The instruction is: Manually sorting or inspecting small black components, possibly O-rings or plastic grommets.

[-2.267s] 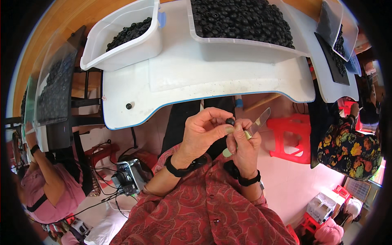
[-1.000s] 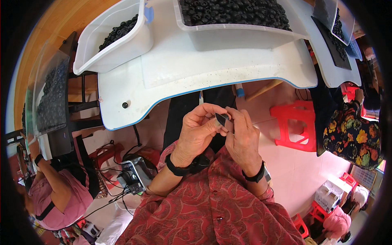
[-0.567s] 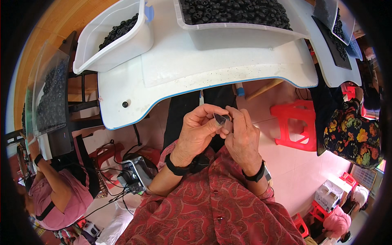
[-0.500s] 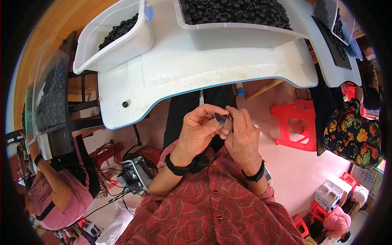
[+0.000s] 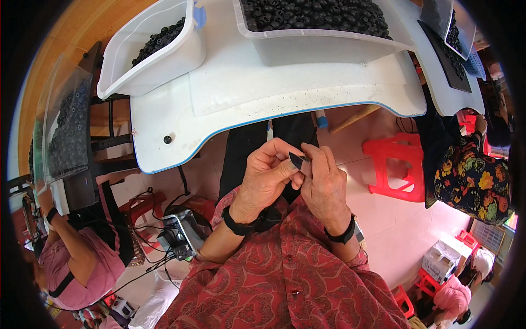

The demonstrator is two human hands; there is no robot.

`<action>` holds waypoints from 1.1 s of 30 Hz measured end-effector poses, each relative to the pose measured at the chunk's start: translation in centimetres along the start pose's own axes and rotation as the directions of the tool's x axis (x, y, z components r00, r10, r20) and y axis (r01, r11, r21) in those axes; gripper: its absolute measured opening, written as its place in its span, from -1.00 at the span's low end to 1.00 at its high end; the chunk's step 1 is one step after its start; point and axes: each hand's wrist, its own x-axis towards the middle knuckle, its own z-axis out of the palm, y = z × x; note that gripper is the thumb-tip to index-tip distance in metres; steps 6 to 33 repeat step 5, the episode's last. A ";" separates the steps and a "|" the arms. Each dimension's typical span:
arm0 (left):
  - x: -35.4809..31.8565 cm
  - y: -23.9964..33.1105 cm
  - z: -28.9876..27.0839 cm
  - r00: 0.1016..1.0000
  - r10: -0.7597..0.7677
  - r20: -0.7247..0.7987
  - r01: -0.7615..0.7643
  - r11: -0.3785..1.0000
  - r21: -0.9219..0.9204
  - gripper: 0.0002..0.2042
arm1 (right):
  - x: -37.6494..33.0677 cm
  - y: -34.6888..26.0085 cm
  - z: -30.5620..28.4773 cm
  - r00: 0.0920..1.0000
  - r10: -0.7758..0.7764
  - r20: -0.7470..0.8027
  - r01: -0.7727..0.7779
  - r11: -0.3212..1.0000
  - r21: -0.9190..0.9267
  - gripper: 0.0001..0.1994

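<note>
1. Left hand point(image 5: 267, 178) & right hand point(image 5: 324, 183) are meeting below the white desk point(image 5: 285, 93) edge, over the lap.
2. Both are pinching one small black part point(image 5: 297, 160) btwn fingertips.
3. Two white bins point(image 5: 156, 60) w/ black parts are sitting on the desk.

A small dark piece point(image 5: 296, 160), flat-looking w/ a pointed lower end, sits pinched betw. fingertips of the left hand point(image 5: 267, 179) & right hand point(image 5: 324, 183), held in front of the chest, below the white table's edge.
</note>
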 end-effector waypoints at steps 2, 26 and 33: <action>-0.1 0.0 -0.1 1.000 -0.007 0.021 0.008 1.000 -0.014 -0.89 | -0.1 0.0 0.0 1.000 -0.002 0.012 0.002 1.000 -0.003 -0.63; -0.3 0.0 -0.3 0.999 -0.001 0.042 0.004 0.997 -0.074 -0.90 | -0.2 0.1 0.1 1.000 0.015 0.017 -0.016 1.000 0.007 -0.63; -0.3 0.0 -0.3 0.999 -0.001 0.042 0.004 0.997 -0.074 -0.90 | -0.2 0.1 0.1 1.000 0.015 0.017 -0.016 1.000 0.007 -0.63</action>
